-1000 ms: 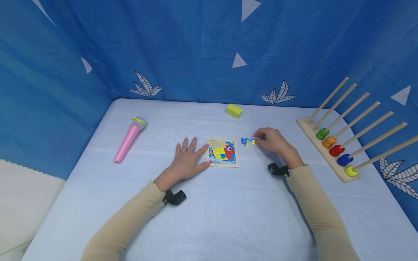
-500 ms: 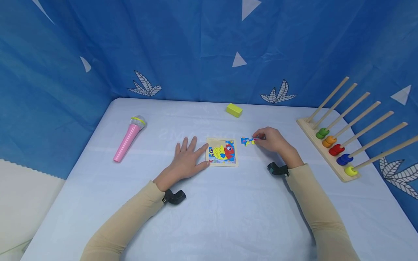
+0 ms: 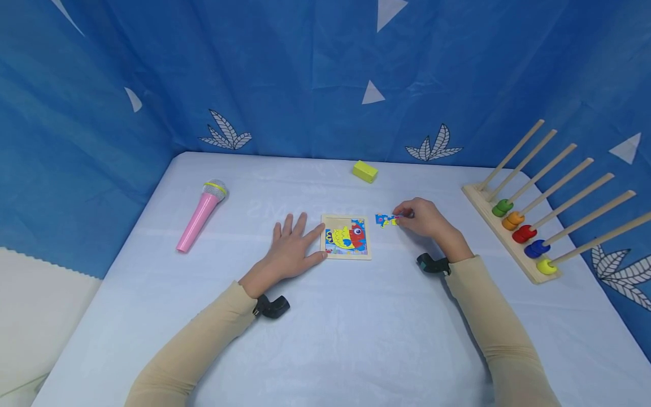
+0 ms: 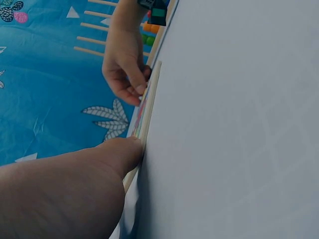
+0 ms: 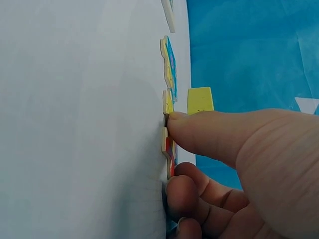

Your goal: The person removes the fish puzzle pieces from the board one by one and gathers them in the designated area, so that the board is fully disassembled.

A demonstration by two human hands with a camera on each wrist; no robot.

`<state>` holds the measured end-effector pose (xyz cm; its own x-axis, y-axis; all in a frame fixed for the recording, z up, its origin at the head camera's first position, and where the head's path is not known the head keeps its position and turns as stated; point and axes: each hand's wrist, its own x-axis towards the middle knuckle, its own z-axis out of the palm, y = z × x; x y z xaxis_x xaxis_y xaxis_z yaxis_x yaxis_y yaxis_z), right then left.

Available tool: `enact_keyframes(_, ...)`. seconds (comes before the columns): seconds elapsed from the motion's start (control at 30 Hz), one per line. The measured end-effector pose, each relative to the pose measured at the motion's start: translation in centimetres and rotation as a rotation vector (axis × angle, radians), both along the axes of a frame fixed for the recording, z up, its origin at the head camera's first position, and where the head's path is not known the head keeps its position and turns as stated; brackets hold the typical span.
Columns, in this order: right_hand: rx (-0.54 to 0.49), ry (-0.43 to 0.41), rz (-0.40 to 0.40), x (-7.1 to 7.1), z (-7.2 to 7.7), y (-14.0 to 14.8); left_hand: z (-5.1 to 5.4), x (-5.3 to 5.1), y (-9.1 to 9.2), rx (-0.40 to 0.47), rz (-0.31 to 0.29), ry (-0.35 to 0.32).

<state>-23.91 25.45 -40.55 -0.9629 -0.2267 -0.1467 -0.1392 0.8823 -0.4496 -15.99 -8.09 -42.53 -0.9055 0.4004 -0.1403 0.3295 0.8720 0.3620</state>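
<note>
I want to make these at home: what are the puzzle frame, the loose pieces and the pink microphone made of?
The puzzle frame looks like bare wood: pale tan and dull. The loose pieces seem to be thin wood or maybe thick card, with pale cut edges and bright printed tops. The pink microphone is probably plastic, with a smooth, slightly shiny handle.

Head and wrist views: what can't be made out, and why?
Head view: full outlines of the flat multicoloured puzzle pieces, partly covered by the right hand.
Head view: tip of the nearest round wooden peg, cut off by the right edge.
Left wrist view: face of the square wooden frame, nearly edge-on and partly behind the left hand.
</note>
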Motion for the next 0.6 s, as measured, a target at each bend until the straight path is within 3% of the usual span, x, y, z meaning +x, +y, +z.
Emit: enact_keyframes(0.6, -0.027, -0.013, -0.006, 0.28, 0.31, 0.18, -0.07, -0.10, 0.05, -0.018, 0.007, -0.011)
